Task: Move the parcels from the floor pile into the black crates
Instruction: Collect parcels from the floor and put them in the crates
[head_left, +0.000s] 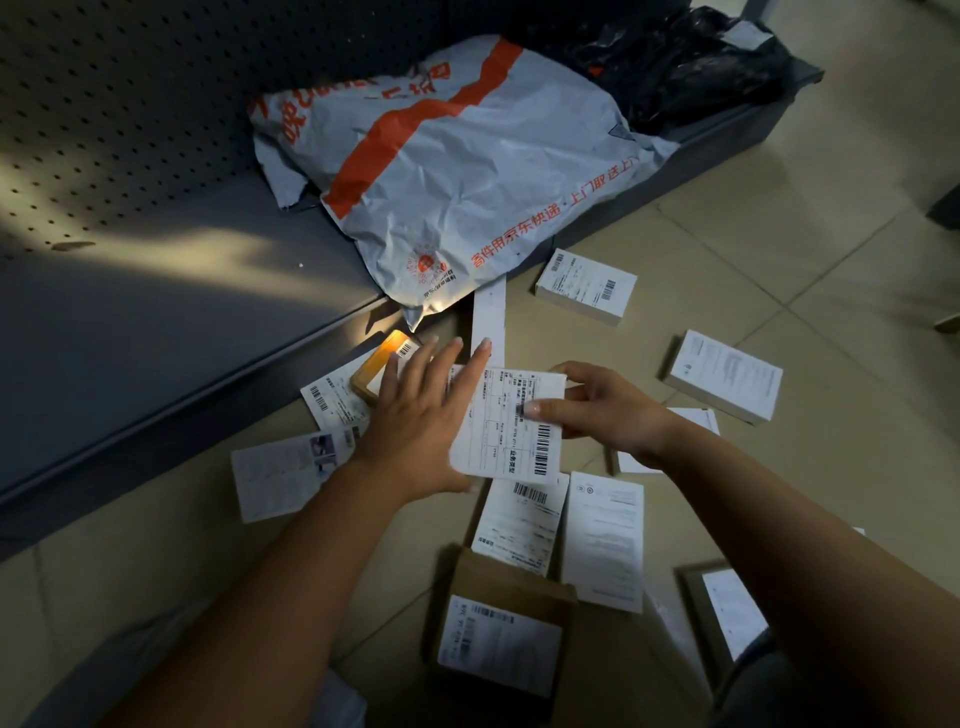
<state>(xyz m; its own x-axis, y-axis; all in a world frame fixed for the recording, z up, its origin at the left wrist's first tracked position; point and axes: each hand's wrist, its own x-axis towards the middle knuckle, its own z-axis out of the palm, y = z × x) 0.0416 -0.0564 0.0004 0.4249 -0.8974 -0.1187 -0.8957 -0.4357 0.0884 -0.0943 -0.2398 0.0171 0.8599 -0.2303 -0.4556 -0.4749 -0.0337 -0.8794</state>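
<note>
At frame centre my right hand (608, 410) pinches a white labelled parcel (511, 423), thumb on its label. My left hand (421, 410) lies flat with fingers spread against the parcel's left edge, above other small parcels scattered over the tiled floor (779, 249).

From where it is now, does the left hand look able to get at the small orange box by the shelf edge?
Probably yes. The left hand lies flat with its fingertips beside the orange box, and nothing lies on top of the box.
</note>
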